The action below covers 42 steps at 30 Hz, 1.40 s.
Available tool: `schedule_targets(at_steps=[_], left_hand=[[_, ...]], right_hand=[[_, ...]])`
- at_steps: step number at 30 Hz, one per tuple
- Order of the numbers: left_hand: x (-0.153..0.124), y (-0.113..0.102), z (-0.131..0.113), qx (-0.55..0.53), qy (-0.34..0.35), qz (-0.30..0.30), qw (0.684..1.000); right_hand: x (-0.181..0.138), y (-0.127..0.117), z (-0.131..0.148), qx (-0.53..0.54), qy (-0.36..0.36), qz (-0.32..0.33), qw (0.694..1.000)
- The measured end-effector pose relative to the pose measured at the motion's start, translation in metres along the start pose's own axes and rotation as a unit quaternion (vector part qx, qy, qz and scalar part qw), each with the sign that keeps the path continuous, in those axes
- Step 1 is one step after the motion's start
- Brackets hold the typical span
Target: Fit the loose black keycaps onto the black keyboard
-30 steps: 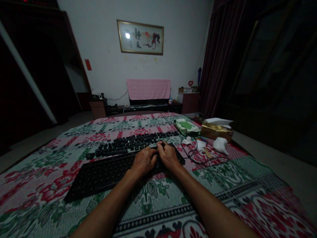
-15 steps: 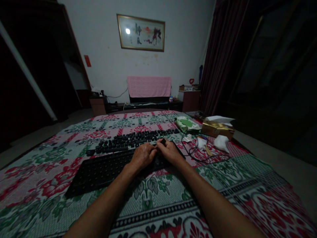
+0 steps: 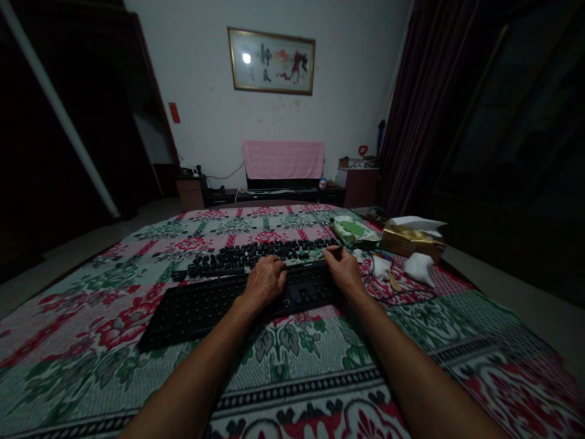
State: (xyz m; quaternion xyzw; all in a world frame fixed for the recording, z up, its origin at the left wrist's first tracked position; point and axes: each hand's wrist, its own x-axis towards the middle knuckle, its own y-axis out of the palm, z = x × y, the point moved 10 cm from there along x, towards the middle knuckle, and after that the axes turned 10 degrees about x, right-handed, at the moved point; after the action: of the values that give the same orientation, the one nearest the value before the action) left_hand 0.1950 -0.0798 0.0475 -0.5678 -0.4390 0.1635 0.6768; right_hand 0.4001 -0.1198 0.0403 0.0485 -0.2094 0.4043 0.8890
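A black keyboard (image 3: 196, 308) with its keycaps off lies slantwise on the patterned cloth, its sockets showing as rows of small dots. Across its middle rests my left hand (image 3: 266, 279), fingers bent together over the far edge and covering part of it. My right hand (image 3: 342, 268) is at the keyboard's right end, thumb and forefinger closed on a small black piece (image 3: 337, 250) too dark to identify. Just beyond the keyboard, loose black keycaps (image 3: 256, 251) lie in rough rows, with a long bar-shaped one (image 3: 219, 272) at the near left.
To the right are a green and white wipes pack (image 3: 354, 230), a gold tissue box (image 3: 411, 238), crumpled white tissues (image 3: 419, 268) and a black cable (image 3: 402, 298). A patterned cloth (image 3: 283, 360) covers the table. A pink cloth (image 3: 283, 160) hangs against the far wall.
My hands were together over the keyboard; the right hand has moved away to the right, uncovering the keyboard's right part. My left hand stays on the keyboard. The view has shifted slightly left.
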Motion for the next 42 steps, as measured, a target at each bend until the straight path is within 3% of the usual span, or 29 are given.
schedule_targets(at_steps=[9,16,32,42], left_hand=[[-0.003,0.024,-0.005,0.003,0.01,0.072,0.997],[-0.004,0.022,-0.005,0.001,-0.009,0.08,0.997],[-0.006,0.02,0.005,0.019,-0.07,0.082,0.994],[-0.006,0.019,0.015,0.023,-0.09,0.081,0.992]], right_hand=[[0.002,-0.002,-0.019,-0.031,0.019,0.019,0.999],[0.003,-0.003,-0.033,-0.016,0.058,0.02,0.998],[-0.008,0.003,-0.022,-0.055,0.082,0.032,0.995],[-0.01,0.014,-0.022,-0.045,0.059,0.05,0.996]])
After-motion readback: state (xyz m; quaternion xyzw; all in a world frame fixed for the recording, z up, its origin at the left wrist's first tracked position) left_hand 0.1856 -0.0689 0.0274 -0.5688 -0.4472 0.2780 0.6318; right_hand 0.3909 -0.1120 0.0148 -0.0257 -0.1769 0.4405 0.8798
